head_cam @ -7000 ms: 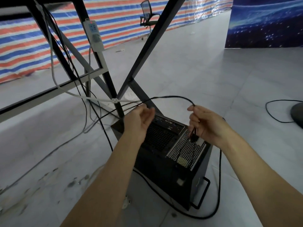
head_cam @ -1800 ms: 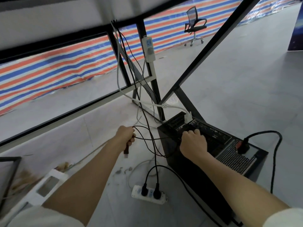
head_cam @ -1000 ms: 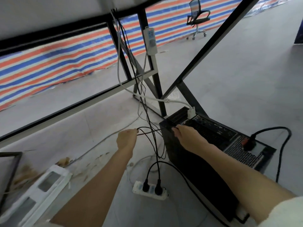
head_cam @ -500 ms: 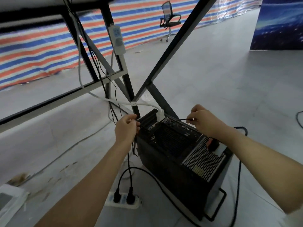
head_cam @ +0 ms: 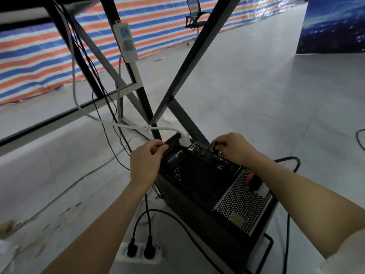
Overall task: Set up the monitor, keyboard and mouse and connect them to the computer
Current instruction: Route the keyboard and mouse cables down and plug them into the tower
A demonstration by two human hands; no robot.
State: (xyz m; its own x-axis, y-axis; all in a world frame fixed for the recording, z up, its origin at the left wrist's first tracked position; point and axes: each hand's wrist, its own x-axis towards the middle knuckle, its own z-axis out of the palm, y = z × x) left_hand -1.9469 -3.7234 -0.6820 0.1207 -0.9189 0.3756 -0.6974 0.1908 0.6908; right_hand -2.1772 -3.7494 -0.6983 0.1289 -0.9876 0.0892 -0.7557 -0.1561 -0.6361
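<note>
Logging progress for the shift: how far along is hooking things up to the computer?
Done: the power lead and white cable sit in the computer. In hand: the right hand pinches a thin black cable at the rear ports; the left hand grips another. Monitor, keyboard and mouse are out of view.

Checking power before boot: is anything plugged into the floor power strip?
Yes, two black plugs sit in the white power strip on the floor.

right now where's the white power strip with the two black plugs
In the head view the white power strip lies on the floor at bottom centre, just left of the computer case and below the left hand, both black plugs seated in it.
</note>
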